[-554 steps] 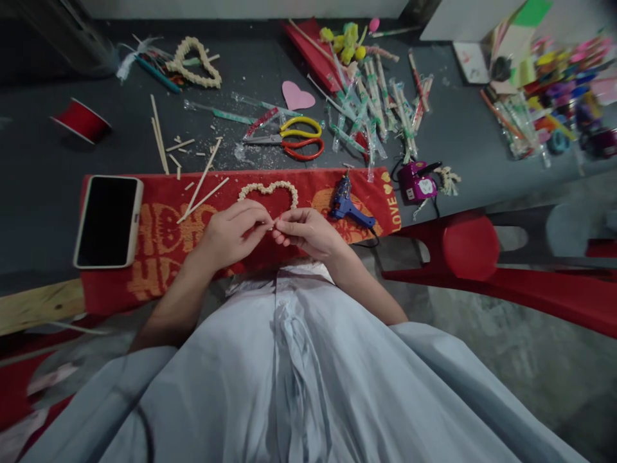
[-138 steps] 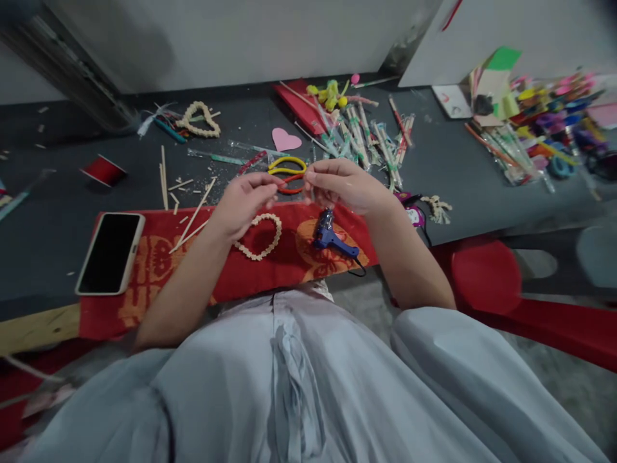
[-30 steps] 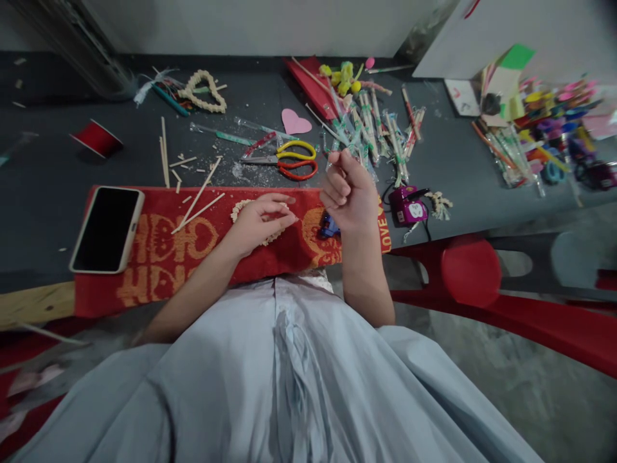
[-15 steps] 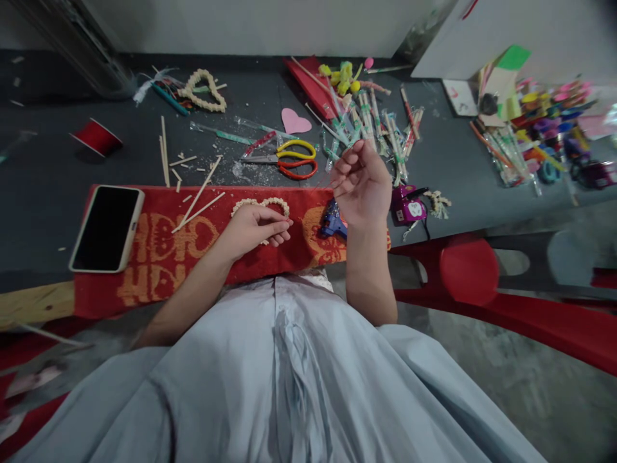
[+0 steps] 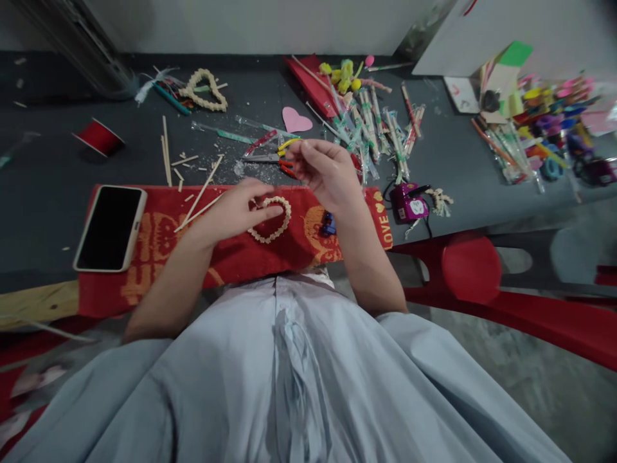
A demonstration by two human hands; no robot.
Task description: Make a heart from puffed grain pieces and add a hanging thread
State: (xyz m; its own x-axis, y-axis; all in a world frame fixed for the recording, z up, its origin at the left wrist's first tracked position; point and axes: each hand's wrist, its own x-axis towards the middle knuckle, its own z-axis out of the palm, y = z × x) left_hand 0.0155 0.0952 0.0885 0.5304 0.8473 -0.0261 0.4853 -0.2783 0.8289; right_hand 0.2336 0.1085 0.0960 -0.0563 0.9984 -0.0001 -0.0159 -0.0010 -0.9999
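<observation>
My left hand point(image 5: 229, 212) is over the left side of a heart-shaped frame point(image 5: 288, 222) made of small pale wooden pieces. Its thumb and forefinger are apart; whether they touch the frame I cannot tell. The frame lies on a red towel point(image 5: 241, 260) with orange patterns. To the right and higher up is my right hand point(image 5: 328, 173), its thumb and fingertips pinched together. A fine red thread shows at this hand in the earlier picture but is barely visible now. Behind the right hand are scissors point(image 5: 263, 159) with yellow and red handles, partly covered, and a blue glue gun point(image 5: 328, 224), mostly hidden.
On the grey table lie a phone point(image 5: 110, 228), a red thread spool point(image 5: 98, 137), thin wooden sticks point(image 5: 166, 151), a second wooden heart point(image 5: 205, 90), a pink paper heart point(image 5: 295, 120), wrapped chopsticks point(image 5: 371, 128) and a purple device point(image 5: 409, 202). A red chair point(image 5: 472, 267) stands at right.
My right hand has moved left and now covers part of the scissors. The left hand has shifted left and its fingers have spread, uncovering more of the wooden heart.
</observation>
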